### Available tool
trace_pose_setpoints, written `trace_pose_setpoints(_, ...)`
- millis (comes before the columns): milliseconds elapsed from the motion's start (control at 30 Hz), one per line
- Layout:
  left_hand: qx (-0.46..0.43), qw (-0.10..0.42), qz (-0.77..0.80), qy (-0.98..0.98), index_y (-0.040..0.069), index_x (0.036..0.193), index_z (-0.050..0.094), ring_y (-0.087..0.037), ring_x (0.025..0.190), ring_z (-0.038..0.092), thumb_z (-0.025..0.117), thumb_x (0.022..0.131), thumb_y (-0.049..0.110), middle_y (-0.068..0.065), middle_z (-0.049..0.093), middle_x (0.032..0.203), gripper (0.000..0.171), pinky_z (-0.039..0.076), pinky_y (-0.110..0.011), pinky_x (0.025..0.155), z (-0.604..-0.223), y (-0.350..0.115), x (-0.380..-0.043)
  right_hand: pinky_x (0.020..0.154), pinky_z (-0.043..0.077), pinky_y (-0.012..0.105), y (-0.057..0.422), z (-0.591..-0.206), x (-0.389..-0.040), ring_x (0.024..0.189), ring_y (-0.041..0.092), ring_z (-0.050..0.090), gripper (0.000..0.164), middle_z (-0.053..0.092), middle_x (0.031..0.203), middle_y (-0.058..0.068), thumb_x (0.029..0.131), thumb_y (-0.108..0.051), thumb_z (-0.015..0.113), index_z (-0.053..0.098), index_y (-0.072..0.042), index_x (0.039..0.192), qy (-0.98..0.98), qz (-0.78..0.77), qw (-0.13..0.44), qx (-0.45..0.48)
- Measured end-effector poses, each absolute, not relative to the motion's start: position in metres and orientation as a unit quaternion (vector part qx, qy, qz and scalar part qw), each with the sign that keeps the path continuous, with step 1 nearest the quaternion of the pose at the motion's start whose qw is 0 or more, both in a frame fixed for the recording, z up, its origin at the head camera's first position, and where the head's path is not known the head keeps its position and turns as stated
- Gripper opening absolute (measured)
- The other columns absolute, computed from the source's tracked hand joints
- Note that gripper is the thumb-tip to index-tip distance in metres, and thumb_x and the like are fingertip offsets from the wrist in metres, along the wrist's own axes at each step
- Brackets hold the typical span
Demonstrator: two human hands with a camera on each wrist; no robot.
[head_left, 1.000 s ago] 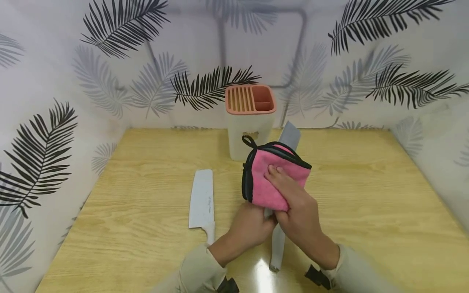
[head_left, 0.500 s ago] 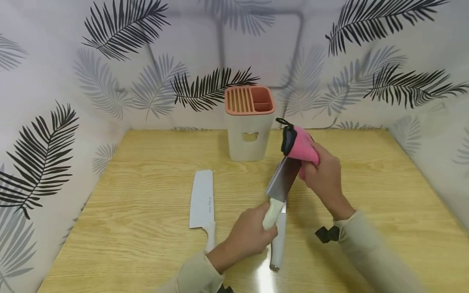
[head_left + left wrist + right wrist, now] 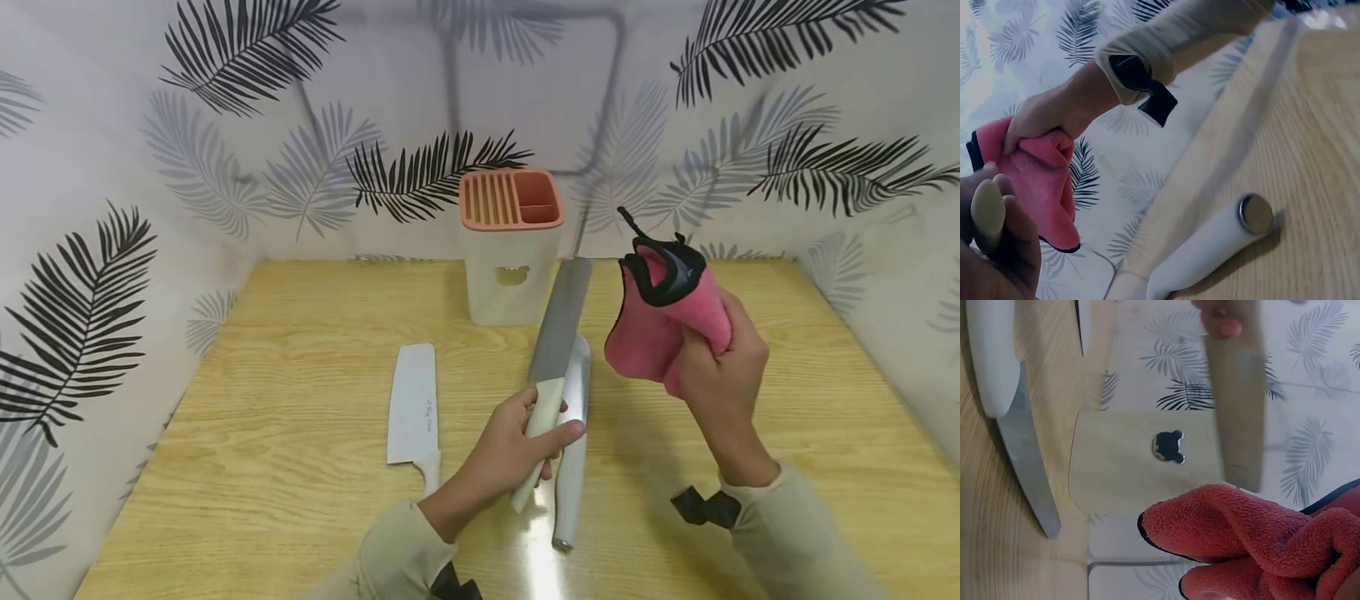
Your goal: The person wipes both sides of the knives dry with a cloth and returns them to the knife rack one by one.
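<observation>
My left hand (image 3: 501,454) grips the cream handle of a kitchen knife (image 3: 558,321), its broad grey blade angled up and away above the table. In the left wrist view the butt of that knife's handle (image 3: 988,209) pokes out between thumb and fingers. To the right, my right hand (image 3: 726,379) clutches a bunched pink cloth (image 3: 637,337) with black edging, held in the air apart from the blade. In the right wrist view folds of the cloth (image 3: 1222,525) hang near the tip of the held knife (image 3: 1238,412). A white-handled knife (image 3: 572,483) lies on the table below the left hand.
A cleaver (image 3: 414,404) lies flat on the wooden table (image 3: 285,400), left of the left arm. At the back stands a cream knife holder (image 3: 487,296) with an orange slotted top. Leaf-patterned fabric (image 3: 375,67) encloses the back and sides.
The cloth covered the blade a second ago; my right hand has drawn it off, up and to the right. My left hand still holds the knife, whose blade is now bare.
</observation>
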State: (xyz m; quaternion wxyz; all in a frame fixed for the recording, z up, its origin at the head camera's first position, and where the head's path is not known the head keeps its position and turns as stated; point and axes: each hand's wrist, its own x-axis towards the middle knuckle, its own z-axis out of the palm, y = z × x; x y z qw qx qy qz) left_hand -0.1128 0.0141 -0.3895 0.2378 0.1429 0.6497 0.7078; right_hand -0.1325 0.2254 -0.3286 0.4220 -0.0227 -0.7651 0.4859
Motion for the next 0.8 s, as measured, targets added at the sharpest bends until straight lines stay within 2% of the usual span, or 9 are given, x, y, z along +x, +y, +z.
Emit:
trace_pose_setpoints(67,0.131,0.268,0.734,0.611,0.005,0.104,0.049,-0.007,0.045,0.045,0.059,0.092,0.026,0.002,0.049,0.064,0.027,0.042,-0.02,0.041,-0.387,0.014,-0.112,0.069,0.042,0.011,0.22,-0.325,-0.127,0.075,-0.002,0.053,0.023,0.06,0.091,-0.023,0.088,-0.005,0.056,0.065,0.002,0.108,-0.76,0.49,0.426,-0.015)
trace_pose_setpoints(133,0.12,0.303,0.759,0.564,0.009,0.098,0.047,-0.005,0.044,0.042,0.049,0.096,0.022,0.005,0.044,0.062,0.013,0.038,-0.019,0.038,-0.384,0.014,-0.111,0.068,0.042,0.011,0.216,-0.326,-0.124,0.073,-0.002,0.053,0.022,0.061,0.09,-0.02,0.088,-0.003,0.056,0.065,0.004,0.106,-0.758,0.488,0.433,0.001)
trace_pose_setpoints(200,0.115,0.334,0.781,0.515,0.013,0.088,0.044,-0.003,0.042,0.038,0.042,0.096,0.019,0.007,0.039,0.058,0.01,0.033,-0.018,0.035,-0.38,0.014,-0.111,0.07,0.043,0.011,0.212,-0.331,-0.123,0.074,-0.003,0.054,0.023,0.066,0.09,-0.01,0.085,0.0,0.056,0.066,0.004,0.106,-0.758,0.476,0.445,0.028)
trace_pose_setpoints(300,0.126,0.359,0.807,0.452,0.015,0.072,0.039,-0.001,0.036,0.033,0.039,0.094,0.019,0.01,0.033,0.051,0.022,0.027,-0.017,0.032,-0.376,0.015,-0.111,0.075,0.045,0.011,0.204,-0.34,-0.121,0.082,-0.003,0.058,0.031,0.07,0.094,0.009,0.081,0.004,0.05,0.066,0.002,0.107,-0.764,0.441,0.462,0.092)
trace_pose_setpoints(367,0.141,0.367,0.822,0.411,0.017,0.069,0.035,0.0,0.033,0.031,0.038,0.095,0.019,0.012,0.031,0.048,0.027,0.025,-0.017,0.031,-0.374,0.016,-0.111,0.083,0.047,0.013,0.195,-0.344,-0.117,0.091,0.001,0.061,0.036,0.07,0.101,0.015,0.078,0.003,0.051,0.066,0.0,0.11,-0.779,0.399,0.459,0.153)
trace_pose_setpoints(467,0.159,0.37,0.841,0.362,0.018,0.069,0.037,0.0,0.034,0.031,0.034,0.095,0.016,0.013,0.031,0.046,0.026,0.024,-0.016,0.032,-0.373,0.017,-0.112,0.1,0.042,0.017,0.182,-0.349,-0.109,0.114,0.013,0.06,0.044,0.065,0.12,0.013,0.079,0.0,0.051,0.061,-0.004,0.121,-0.814,0.345,0.4,0.242)
trace_pose_setpoints(567,0.167,0.365,0.847,0.348,0.018,0.068,0.042,0.0,0.035,0.032,0.036,0.09,0.005,0.013,0.033,0.045,0.026,0.025,-0.015,0.034,-0.373,0.017,-0.112,0.113,0.031,0.021,0.175,-0.353,-0.101,0.13,0.021,0.048,0.052,0.054,0.136,0.011,0.08,0.003,0.05,0.055,-0.008,0.131,-0.836,0.328,0.328,0.294)
trace_pose_setpoints(700,0.166,0.369,0.827,0.391,0.017,0.063,0.043,-0.001,0.035,0.032,0.045,0.079,-0.012,0.01,0.035,0.045,0.033,0.027,-0.015,0.035,-0.375,0.014,-0.113,0.114,0.027,0.019,0.174,-0.357,-0.098,0.134,0.016,0.044,0.057,0.052,0.139,0.009,0.079,0.008,0.051,0.053,-0.011,0.132,-0.85,0.333,0.289,0.289)
trace_pose_setpoints(800,0.175,0.392,0.8,0.419,0.017,0.066,0.037,-0.001,0.036,0.032,0.044,0.075,-0.015,0.01,0.033,0.047,0.034,0.026,-0.016,0.034,-0.377,0.011,-0.113,0.113,0.027,0.017,0.176,-0.359,-0.1,0.134,0.015,0.044,0.055,0.053,0.138,0.008,0.08,0.008,0.053,0.054,-0.013,0.131,-0.855,0.335,0.286,0.273)
